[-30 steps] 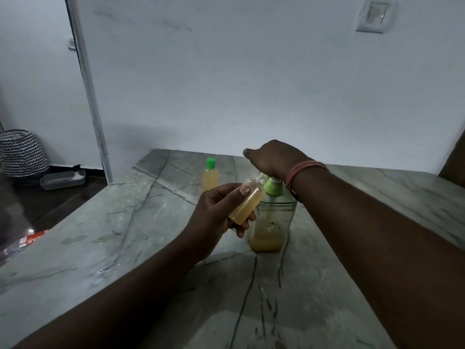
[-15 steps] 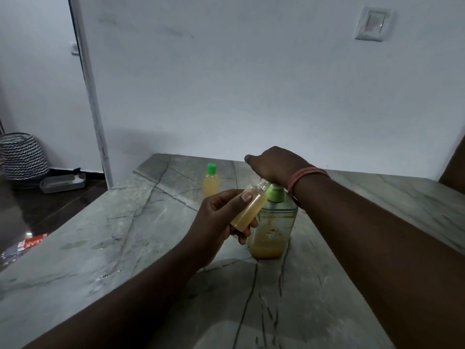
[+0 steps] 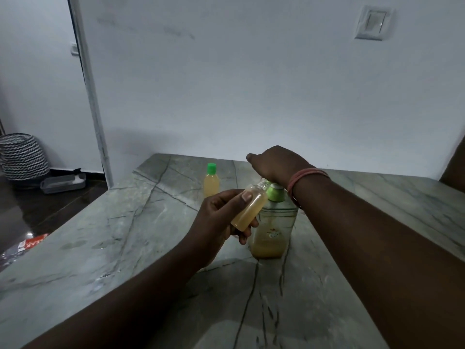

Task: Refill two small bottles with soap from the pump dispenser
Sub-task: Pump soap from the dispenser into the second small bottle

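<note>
A clear pump dispenser (image 3: 273, 229) with a green collar stands mid-table, amber soap low inside it. My left hand (image 3: 220, 222) grips a small uncapped bottle (image 3: 250, 207), mostly full of amber soap, tilted with its mouth up under the pump spout. My right hand (image 3: 275, 163) rests palm-down on top of the pump head, which it hides. A second small bottle (image 3: 211, 182) with a green cap stands upright farther back on the left, filled with soap.
The grey marble table (image 3: 125, 235) runs to a white wall at the back. On the dark floor at left are a zigzag-patterned basket (image 3: 24, 156), a grey tray (image 3: 63, 182) and a red packet (image 3: 32, 241). A dark object (image 3: 455, 170) shows at the right edge.
Both hands and the small bottle stay at the pump. The view has shifted slightly; nothing else has visibly moved.
</note>
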The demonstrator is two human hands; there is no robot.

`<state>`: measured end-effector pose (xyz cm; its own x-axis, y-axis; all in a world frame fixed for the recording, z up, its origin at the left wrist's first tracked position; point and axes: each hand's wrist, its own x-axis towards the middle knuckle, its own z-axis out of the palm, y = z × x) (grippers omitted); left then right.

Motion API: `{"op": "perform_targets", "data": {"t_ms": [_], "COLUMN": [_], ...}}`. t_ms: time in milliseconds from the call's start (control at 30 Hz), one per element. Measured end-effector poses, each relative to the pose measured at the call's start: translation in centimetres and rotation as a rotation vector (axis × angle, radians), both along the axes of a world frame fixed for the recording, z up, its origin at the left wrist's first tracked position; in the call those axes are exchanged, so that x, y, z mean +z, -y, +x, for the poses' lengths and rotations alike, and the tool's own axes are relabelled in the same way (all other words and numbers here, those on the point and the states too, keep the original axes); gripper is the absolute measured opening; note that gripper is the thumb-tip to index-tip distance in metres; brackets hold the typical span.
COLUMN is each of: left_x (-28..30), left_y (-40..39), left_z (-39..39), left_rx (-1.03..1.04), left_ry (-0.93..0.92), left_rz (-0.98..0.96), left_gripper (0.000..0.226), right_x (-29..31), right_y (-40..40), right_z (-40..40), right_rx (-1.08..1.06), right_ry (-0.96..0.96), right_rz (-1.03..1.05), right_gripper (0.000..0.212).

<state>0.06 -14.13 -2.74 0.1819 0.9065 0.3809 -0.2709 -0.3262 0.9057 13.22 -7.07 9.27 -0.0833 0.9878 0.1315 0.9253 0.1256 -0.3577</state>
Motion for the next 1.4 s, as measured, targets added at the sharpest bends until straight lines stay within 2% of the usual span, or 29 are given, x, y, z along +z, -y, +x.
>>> {"op": "perform_targets", "data": {"t_ms": [200, 367, 500, 700, 867, 1000, 1233, 1400], "left_x": [0.1, 0.0, 0.0, 0.1, -0.1, -0.1, 0.1, 0.2], "left_y": [0.3, 0.0, 0.0, 0.2, -0.1, -0.2, 0.3, 0.2], "left_z": [-0.1, -0.2, -0.1, -0.1, -0.2, -0.1, -0.2, -0.1], "left_rx": [-0.006, -0.001, 0.003, 0.004, 0.001, -0.001, 0.001, 0.012], "left_ry": [-0.001, -0.005, -0.007, -0.01, -0.009, -0.001, -0.008, -0.012], "left_rz": [0.005, 0.001, -0.002, 0.003, 0.003, 0.012, 0.01, 0.012], "left_gripper": [0.03, 0.032, 0.033, 0.039, 0.031, 0.031, 0.031, 0.033], "right_x": [1.0, -0.2, -0.1, 0.8, 0.1, -0.2, 0.5, -0.3], "right_y": [0.2, -0.4, -0.3, 0.0, -0.8, -1.1, -0.7, -0.7], "right_z": [-0.1, -0.3, -0.2, -0.1, -0.1, -0.4, -0.5, 0.2], "right_rx": [0.027, -0.004, -0.022, 0.044, -0.001, -0.045, 0.008, -0.025], "right_ry": [0.067, -0.054, 0.015, 0.105, 0.035, 0.053, 0.128, -0.066], "right_rz": [-0.066, 0.005, -0.004, -0.094, -0.023, -0.015, -0.034, -0.003], "right_gripper": [0.037, 0.037, 0.028, 0.036, 0.032, 0.028, 0.026, 0.04]}}
